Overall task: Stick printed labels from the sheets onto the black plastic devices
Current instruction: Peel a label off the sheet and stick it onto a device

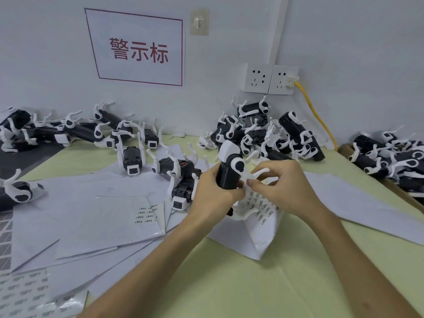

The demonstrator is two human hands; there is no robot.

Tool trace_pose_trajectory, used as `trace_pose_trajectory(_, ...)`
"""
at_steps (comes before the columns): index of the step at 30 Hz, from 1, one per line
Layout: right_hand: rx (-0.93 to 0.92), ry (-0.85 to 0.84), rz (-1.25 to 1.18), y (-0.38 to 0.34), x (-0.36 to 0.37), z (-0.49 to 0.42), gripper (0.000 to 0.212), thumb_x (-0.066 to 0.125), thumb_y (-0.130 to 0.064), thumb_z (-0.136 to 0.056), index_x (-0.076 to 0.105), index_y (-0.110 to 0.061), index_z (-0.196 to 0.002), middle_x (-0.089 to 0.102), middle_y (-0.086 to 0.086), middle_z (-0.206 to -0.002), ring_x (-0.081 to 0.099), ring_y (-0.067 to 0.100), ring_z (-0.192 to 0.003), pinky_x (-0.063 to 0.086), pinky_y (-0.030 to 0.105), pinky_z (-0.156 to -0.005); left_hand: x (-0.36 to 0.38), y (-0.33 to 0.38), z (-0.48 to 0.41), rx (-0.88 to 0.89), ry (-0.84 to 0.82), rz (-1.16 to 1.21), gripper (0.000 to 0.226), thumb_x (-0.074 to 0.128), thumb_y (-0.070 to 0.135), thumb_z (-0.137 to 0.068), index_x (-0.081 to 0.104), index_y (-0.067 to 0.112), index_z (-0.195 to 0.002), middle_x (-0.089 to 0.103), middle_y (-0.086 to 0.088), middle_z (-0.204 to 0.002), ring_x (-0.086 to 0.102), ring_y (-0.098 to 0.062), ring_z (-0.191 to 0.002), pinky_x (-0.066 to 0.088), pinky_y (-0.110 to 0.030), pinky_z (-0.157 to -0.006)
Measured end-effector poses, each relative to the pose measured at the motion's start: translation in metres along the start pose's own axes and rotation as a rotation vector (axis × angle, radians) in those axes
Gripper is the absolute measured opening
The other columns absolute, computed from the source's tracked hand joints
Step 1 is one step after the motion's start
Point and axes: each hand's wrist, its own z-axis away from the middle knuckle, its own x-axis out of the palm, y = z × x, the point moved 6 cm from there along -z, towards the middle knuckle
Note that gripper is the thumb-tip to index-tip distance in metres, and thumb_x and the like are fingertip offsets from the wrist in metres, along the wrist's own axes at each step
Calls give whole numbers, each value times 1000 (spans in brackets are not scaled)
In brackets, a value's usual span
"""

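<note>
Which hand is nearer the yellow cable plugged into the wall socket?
Right. The right hand, pinching the label sheet, is below and slightly left of the yellow cable; the left hand, gripping the black device, sits farther left.

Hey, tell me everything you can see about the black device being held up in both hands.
The device has a glossy black plastic-looking body, a white wedge cap on top, a white round joint with a black oval, and thin white curved legs sticking out right and below. It is held roughly upright above the table. The left hand grips its body; the right hand pinches the top edge of the label sheet against its lower side.
</note>
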Motion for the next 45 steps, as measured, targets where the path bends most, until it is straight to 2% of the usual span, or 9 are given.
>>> trace_pose_trajectory(4, 45, 49, 3, 4, -4, -3, 34, 74, 0, -83, 71, -33, -73, 72, -15, -74, 70, 1, -71, 54, 17, -64, 0, 2, 0, -5, -1, -11, 20, 74, 6, -69, 62, 11, -85, 70, -11, -86, 57, -10, -60, 44, -21, -43)
trace_pose_trajectory(9, 85, 147, -133, 12, -14, -6, 15, 72, -4, -90, 76, -18, -87, 75, -3, -71, 72, 16, -68, 58, 26, -71, -7, -1, -5, -20, 34, -4, 20, 74, -2, -78, 63, 14, -85, 72, -3, -86, 54, -3, -54, 43, -18, -44)
trace_pose_trajectory(16, 74, 99, -416, 6, -12, -6, 16, 72, 3, -88, 75, -8, -100, 77, 9, -82, 76, 24, -77, 59, 25, -75, -9, 9, -7, -33, -67, 177, 24, 73, 13, -68, 68, 3, -89, 79, -4, -98, 69, -19, -84, 53, -31, -74)
trace_pose_trajectory(20, 54, 51, -462, 1, -10, -4, 24, 72, 5, -87, 73, -11, -105, 77, 8, -85, 76, 27, -82, 60, 29, -79, -9, 15, -4, -20, -122, 254, 12, 78, 17, -58, 75, 27, -65, 78, -12, -104, 70, -20, -83, 52, -33, -73)
trace_pose_trajectory(27, 41, 6, -413, -2, -6, -5, 33, 70, 14, -85, 73, -11, -106, 73, 10, -83, 72, 23, -80, 60, 35, -82, -8, 17, -5, 13, -122, 250, 23, 71, 10, -74, 74, 31, -66, 78, -11, -103, 70, -19, -80, 51, -34, -77)
trace_pose_trajectory(31, 40, 0, -368, -3, -6, -4, 34, 70, 16, -83, 73, -9, -106, 72, 12, -82, 71, 18, -78, 56, 23, -75, -8, 15, -5, 3, -131, 222, 17, 71, 11, -76, 75, 27, -71, 77, -12, -106, 71, -20, -82, 49, -40, -81)
trace_pose_trajectory(33, 37, 4, -366, -3, -6, -5, 34, 69, 16, -83, 73, -9, -106, 71, 12, -81, 70, 17, -78, 55, 22, -73, -8, 11, -6, -22, -134, 230, 10, 73, 10, -75, 75, 13, -84, 77, -12, -107, 71, -21, -82, 49, -43, -81)
trace_pose_trajectory(36, 35, 18, -354, -2, -6, -5, 34, 69, 15, -83, 74, -12, -104, 70, 12, -82, 70, 17, -80, 55, 23, -74, -7, 8, -7, -38, -132, 206, 34, 72, 12, -74, 69, -3, -104, 78, -6, -108, 71, -19, -81, 49, -36, -75)
trace_pose_trajectory(45, 72, 19, -351, 4, -1, -6, 21, 73, -13, -92, 73, -28, -106, 76, -2, -106, 74, 22, -93, 59, 33, -85, -7, 6, -7, -43, -98, 220, 37, 76, 15, -71, 73, 4, -106, 76, -14, -107, 70, -23, -80, 47, -40, -77)
